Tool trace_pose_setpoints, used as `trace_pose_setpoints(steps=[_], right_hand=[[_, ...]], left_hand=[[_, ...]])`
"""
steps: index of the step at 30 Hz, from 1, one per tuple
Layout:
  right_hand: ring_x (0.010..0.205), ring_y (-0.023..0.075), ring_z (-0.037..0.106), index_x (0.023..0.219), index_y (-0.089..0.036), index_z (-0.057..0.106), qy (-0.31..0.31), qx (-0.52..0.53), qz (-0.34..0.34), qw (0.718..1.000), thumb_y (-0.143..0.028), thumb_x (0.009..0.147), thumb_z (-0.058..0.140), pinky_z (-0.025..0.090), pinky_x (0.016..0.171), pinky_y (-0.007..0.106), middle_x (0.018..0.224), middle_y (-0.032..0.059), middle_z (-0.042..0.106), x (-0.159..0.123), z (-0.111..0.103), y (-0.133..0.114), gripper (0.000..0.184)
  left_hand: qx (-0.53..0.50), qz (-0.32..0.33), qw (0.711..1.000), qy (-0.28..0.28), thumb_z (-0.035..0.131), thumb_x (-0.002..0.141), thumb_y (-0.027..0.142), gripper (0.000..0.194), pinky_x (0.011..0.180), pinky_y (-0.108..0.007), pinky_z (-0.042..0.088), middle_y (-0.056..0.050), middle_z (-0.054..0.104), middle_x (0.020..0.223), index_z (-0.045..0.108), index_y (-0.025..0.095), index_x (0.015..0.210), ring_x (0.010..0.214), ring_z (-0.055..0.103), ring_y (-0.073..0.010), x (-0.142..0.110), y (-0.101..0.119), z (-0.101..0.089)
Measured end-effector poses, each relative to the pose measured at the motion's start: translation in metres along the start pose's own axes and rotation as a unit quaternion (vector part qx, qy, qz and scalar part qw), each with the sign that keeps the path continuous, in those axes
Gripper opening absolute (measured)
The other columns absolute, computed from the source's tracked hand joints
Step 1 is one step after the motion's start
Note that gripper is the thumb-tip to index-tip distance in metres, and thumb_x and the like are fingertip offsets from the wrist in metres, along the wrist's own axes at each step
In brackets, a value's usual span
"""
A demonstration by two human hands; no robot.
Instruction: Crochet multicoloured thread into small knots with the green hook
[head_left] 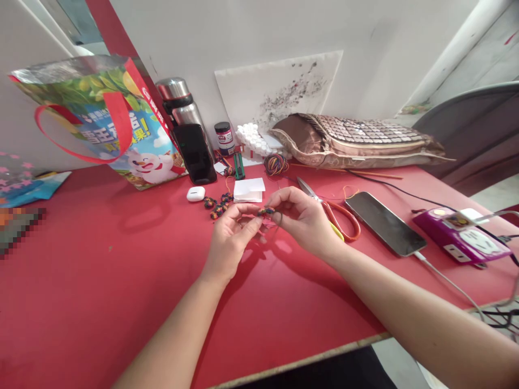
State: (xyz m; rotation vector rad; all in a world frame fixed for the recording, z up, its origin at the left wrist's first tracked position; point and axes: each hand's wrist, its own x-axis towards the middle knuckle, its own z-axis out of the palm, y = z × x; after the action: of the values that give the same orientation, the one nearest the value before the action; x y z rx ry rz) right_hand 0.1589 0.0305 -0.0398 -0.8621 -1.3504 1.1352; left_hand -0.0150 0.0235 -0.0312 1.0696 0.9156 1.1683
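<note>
Over the middle of the red table (121, 281), my left hand (231, 237) and my right hand (304, 216) meet. Both pinch a small multicoloured braided cord piece (266, 211) between thumb and fingers, with a dark loop of cord hanging from it. Just beyond my hands lie several finished braided knots (218, 205), a white folded box (248, 190) and a white earbud case (195, 193). A ball of multicoloured cord (275, 163) sits farther back.
Red-handled scissors (332, 213) and a phone (384, 222) on a cable lie to the right, with a purple power strip (462, 237) beyond. A printed shopping bag (101, 119), a steel flask (180, 105), a dark phone (195, 154), a jar (224, 138) and a cushion (357, 140) line the back.
</note>
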Motion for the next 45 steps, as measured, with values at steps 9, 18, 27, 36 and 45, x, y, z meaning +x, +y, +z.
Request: trace_pose_setpoints(steps=[9, 18, 27, 36, 45], right_hand=[[0.097, 0.0235, 0.067, 0.086, -0.025, 0.069, -0.036, -0.081, -0.128, 0.988, -0.019, 0.092, 0.071, 0.054, 0.091, 0.042, 0.098, 0.0075, 0.07, -0.001, -0.001, -0.002, 0.009], [0.066, 0.0122, 0.058, 0.083, -0.016, 0.072, -0.04, 0.225, 0.286, 0.931, -0.047, 0.071, 0.095, 0.044, 0.057, 0.024, 0.075, 0.0009, 0.066, 0.009, -0.007, 0.0, 0.04], [0.055, 0.0056, 0.041, 0.072, -0.014, 0.069, -0.096, 0.315, 0.265, 0.906, -0.033, 0.066, 0.101, 0.031, 0.052, 0.022, 0.066, -0.0036, 0.057, 0.007, -0.007, -0.001, 0.038], [0.057, 0.0076, 0.047, 0.076, -0.015, 0.073, -0.086, 0.261, 0.247, 0.929, -0.034, 0.062, 0.102, 0.036, 0.056, 0.023, 0.064, -0.0036, 0.059, 0.009, -0.006, 0.0, 0.038], [0.056, 0.0085, 0.045, 0.078, -0.016, 0.069, -0.095, 0.29, 0.331, 0.893, -0.035, 0.064, 0.1, 0.037, 0.05, 0.021, 0.063, -0.0037, 0.057, 0.007, -0.007, -0.005, 0.04]], left_hand=[[-0.14, -0.114, 0.983, 0.014, 0.096, 0.06, 0.02, 0.031, 0.061, -0.021, 0.056, -0.002, 0.076, 0.083, 0.079, 0.018, 0.086, 0.07, 0.069, -0.0119, 0.005, 0.005, -0.004], [-0.09, -0.051, 0.994, 0.027, 0.098, 0.06, 0.015, 0.03, 0.061, -0.019, 0.051, -0.001, 0.075, 0.08, 0.079, 0.018, 0.084, 0.072, 0.065, -0.0105, 0.006, 0.002, -0.007], [-0.122, -0.066, 0.99, -0.027, 0.102, 0.056, 0.021, 0.036, 0.061, -0.021, 0.053, -0.001, 0.074, 0.077, 0.083, 0.018, 0.087, 0.066, 0.063, -0.0104, 0.006, 0.005, -0.009], [-0.109, -0.117, 0.986, -0.045, 0.1, 0.066, 0.04, 0.037, 0.059, -0.022, 0.051, -0.005, 0.074, 0.073, 0.082, 0.013, 0.083, 0.064, 0.063, -0.0115, 0.006, 0.008, -0.014], [-0.106, -0.144, 0.982, -0.059, 0.1, 0.067, 0.037, 0.036, 0.054, -0.02, 0.047, -0.003, 0.068, 0.07, 0.078, 0.011, 0.078, 0.063, 0.058, -0.0096, 0.006, 0.005, -0.014]])
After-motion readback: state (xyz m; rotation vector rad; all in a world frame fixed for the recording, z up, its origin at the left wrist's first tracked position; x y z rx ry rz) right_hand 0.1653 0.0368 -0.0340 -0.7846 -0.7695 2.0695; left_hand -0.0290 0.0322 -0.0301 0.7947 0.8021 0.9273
